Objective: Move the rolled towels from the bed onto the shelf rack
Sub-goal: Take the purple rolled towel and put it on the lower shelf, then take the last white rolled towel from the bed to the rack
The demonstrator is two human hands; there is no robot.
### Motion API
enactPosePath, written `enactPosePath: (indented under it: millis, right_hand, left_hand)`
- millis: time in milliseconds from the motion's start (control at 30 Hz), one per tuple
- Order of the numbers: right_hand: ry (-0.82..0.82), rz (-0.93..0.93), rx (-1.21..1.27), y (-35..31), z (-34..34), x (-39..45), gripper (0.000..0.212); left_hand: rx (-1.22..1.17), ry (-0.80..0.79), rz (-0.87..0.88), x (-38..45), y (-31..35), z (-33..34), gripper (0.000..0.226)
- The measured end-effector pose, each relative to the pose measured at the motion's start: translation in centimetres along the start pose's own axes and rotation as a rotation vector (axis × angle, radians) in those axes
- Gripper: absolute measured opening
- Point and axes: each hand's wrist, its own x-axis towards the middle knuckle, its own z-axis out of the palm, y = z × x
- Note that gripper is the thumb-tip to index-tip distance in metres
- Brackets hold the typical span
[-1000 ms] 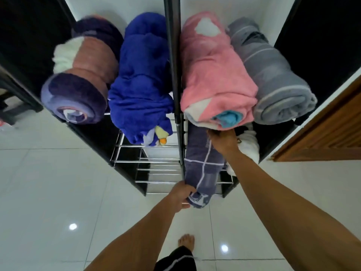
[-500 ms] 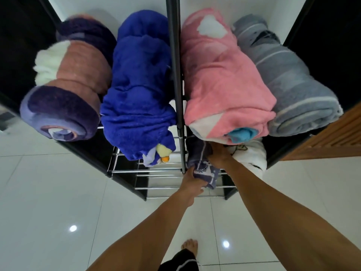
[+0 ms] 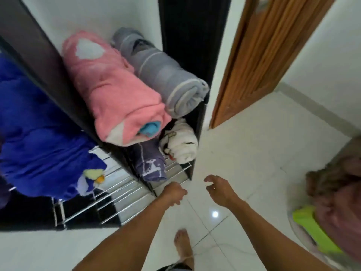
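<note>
Fingers of the left hand [image 3: 173,193] curl loosely on nothing; the right hand [image 3: 219,189] is spread, empty. Beyond, the purple checked rolled towel [image 3: 151,165] lies on the wire shelf rack [image 3: 125,189], probably soft and light, best gripped around its middle.

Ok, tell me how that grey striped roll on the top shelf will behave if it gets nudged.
The grey striped towel is rolled into a cylinder, so it would probably roll sideways. The pink towel lies against one side and would likely block it. Its end overhangs the shelf front, so a forward push could tip it off. It probably sags when lifted.
</note>
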Motion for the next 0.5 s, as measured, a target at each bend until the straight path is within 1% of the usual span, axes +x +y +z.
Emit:
enactPosePath:
  millis: [33, 100, 167, 267, 367, 433, 500]
  right_hand:
    - [0.030, 0.085, 0.038, 2.4, -0.7, -1.9, 0.031]
    - [0.099, 0.242, 0.119, 7.2, -2.3, -6.4, 0.028]
    - [0.218, 0.383, 0.202, 12.0, -3.4, -12.0, 0.023]
    - [0.402, 0.596, 0.357, 18.2, -3.0, -22.2, 0.011]
    - [0.569, 0.762, 0.488, 22.6, -0.4, -32.3, 0.013]
    - [0.649, 0.862, 0.608, 24.6, 2.4, -38.7, 0.015]
    - [0.723, 0.933, 0.744, 26.2, 5.5, -44.6, 0.009]
  left_hand:
    - [0.081, -0.010, 0.057, 0.2, 1.3, 1.4, 0.018]
    - [0.154, -0.049, 0.151, -0.1, 4.2, 5.1, 0.018]
    - [0.261, -0.135, 0.247, -0.9, 6.6, 9.5, 0.017]
    - [0.451, -0.264, 0.402, -4.0, 9.9, 17.4, 0.011]
    - [0.583, -0.360, 0.523, -8.1, 11.4, 26.0, 0.013]
    - [0.659, -0.422, 0.589, -11.9, 10.8, 31.9, 0.013]
    - [0.728, -0.503, 0.645, -15.7, 9.3, 37.9, 0.016]
